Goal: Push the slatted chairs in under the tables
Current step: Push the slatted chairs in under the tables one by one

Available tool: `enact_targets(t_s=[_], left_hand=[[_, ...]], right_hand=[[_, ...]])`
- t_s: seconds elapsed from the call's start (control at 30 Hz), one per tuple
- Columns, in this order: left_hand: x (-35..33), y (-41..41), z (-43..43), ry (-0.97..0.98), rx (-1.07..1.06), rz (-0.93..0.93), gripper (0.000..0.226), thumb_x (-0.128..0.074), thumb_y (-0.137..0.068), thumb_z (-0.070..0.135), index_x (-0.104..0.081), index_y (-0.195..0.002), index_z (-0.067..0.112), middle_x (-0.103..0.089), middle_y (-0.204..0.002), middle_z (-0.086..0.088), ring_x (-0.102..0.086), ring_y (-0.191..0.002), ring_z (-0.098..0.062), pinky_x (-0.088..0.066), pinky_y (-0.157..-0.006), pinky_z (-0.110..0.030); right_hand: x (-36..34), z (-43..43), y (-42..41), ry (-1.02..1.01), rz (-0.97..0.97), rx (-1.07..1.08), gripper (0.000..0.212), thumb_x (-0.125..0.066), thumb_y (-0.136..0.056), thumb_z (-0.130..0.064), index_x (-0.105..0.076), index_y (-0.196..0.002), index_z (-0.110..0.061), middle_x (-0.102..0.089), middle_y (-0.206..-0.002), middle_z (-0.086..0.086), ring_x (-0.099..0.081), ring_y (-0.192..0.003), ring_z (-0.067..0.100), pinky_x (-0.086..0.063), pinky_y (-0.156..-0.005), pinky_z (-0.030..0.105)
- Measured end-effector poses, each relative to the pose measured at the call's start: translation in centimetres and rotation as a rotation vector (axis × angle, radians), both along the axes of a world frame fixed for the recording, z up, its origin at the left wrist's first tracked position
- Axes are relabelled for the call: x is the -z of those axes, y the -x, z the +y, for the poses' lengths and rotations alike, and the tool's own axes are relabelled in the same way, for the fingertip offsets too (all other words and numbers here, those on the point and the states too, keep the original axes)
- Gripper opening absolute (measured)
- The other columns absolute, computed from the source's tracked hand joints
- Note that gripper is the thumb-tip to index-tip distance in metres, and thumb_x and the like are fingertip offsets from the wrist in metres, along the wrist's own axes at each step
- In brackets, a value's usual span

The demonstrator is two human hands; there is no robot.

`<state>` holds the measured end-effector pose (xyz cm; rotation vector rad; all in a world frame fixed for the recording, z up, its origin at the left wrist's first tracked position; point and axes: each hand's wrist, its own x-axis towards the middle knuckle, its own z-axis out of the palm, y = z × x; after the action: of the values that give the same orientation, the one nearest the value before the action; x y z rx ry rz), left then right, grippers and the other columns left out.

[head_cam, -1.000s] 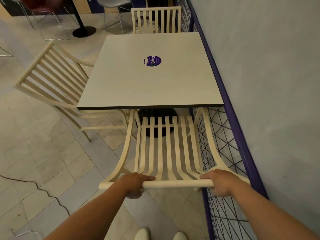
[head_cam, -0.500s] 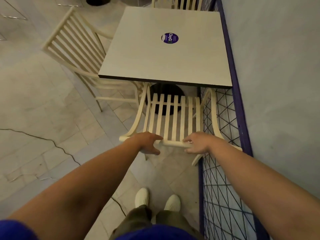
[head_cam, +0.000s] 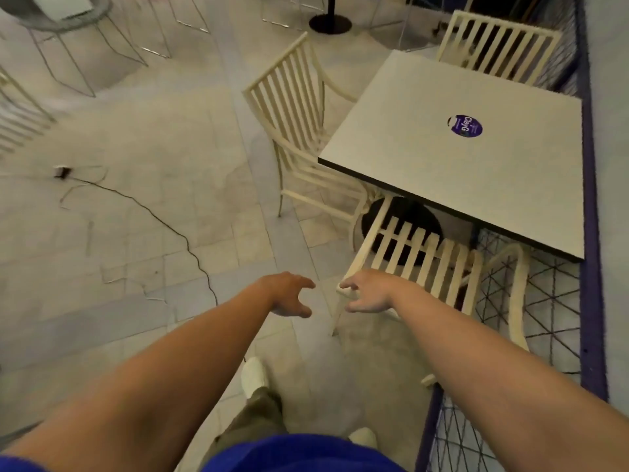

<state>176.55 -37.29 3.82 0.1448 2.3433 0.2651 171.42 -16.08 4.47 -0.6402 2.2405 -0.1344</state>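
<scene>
Motion blur is softening the whole view, and the surface point(head_cam: 425, 172) is hiding the seat of the near slatted chair point(head_cam: 425, 258). That chair is standing at the surface's near edge with only its slatted back and curved armrests showing, and the black pedestal base point(head_cam: 401, 229) is showing through the slats. A second slatted chair point(head_cam: 292, 107) is sitting at the left edge, its seat front going under the surface, and a third slatted chair point(head_cam: 497, 42) is showing only its back beyond the far edge. The right forearm is covering part of the near chair's top rail, and the purple-framed wire fence point(head_cam: 593, 267) is running just beside the chair's right armrest. The left grip point(head_cam: 289, 294) is hanging over the floor just left of the near chair, fingers and thumb spread apart, holding nothing. The right grip point(head_cam: 369, 294) is hovering at the left end of the top rail, fingers loosely apart and not wrapped around it; whether a fingertip is brushing the rail end I cannot tell through the blur. A thin cable point(head_cam: 163, 216) is trailing across the floor tiles, and a round purple sticker point(head_cam: 464, 126) is lying on the surface.
</scene>
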Motion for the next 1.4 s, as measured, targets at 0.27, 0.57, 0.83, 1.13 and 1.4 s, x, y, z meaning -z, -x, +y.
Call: enact_targets(t_s=[0.27, 0.57, 0.83, 1.13, 1.4], left_hand=[[1.0, 4.4, -18.1, -0.045, -0.189, 0.054, 0.076, -0.063, -0.089, 0.056, -0.032, -0.154, 0.032, -0.042, -0.155, -0.001, -0.042, -0.139, -0.025, -0.039, -0.110, -0.042], [-0.3, 11.8, -33.8, -0.074, -0.316, 0.094, 0.073, -0.065, -0.087, 0.054, -0.038, -0.151, 0.031, -0.050, -0.149, 0.003, -0.048, -0.133, -0.022, -0.041, -0.109, -0.041], [1.9, 24.9, -42.9, -0.071, -0.268, 0.069, 0.071, -0.066, -0.088, 0.050, -0.040, -0.151, 0.028, -0.051, -0.148, 0.000, -0.048, -0.133, -0.021, -0.039, -0.108, -0.036], [0.2, 45.8, -53.5, -0.082, -0.245, 0.058, 0.070, -0.065, -0.089, 0.051, -0.040, -0.151, 0.029, -0.050, -0.148, 0.000, -0.049, -0.133, -0.020, -0.040, -0.109, -0.036], [-1.2, 60.4, -62.0, -0.122, -0.171, 0.079, 0.069, -0.065, -0.090, 0.049, -0.038, -0.152, 0.031, -0.048, -0.150, 0.001, -0.049, -0.133, -0.021, -0.040, -0.108, -0.036]], right_hand=[[1.2, -18.8, 7.3, -0.019, 0.034, -0.085, 0.073, -0.060, -0.092, -0.051, -0.038, -0.152, -0.016, -0.045, -0.152, 0.008, -0.046, -0.135, 0.027, -0.038, -0.110, 0.037], [0.3, -34.8, 16.4, 0.043, 0.061, -0.095, 0.074, -0.061, -0.092, -0.052, -0.037, -0.152, -0.015, -0.045, -0.152, 0.007, -0.045, -0.136, 0.026, -0.037, -0.109, 0.036], [3.3, -44.5, 30.0, 0.055, 0.069, -0.075, 0.076, -0.063, -0.088, -0.054, -0.042, -0.149, -0.014, -0.048, -0.149, 0.009, -0.048, -0.134, 0.026, -0.040, -0.109, 0.037], [1.9, -54.3, 49.9, 0.061, 0.051, -0.018, 0.077, -0.062, -0.090, -0.054, -0.039, -0.150, -0.012, -0.047, -0.150, 0.010, -0.048, -0.133, 0.027, -0.040, -0.108, 0.038], [-0.2, -62.1, 62.8, 0.056, 0.049, 0.060, 0.077, -0.060, -0.091, -0.055, -0.036, -0.152, -0.014, -0.045, -0.152, 0.007, -0.046, -0.135, 0.026, -0.038, -0.108, 0.037]])
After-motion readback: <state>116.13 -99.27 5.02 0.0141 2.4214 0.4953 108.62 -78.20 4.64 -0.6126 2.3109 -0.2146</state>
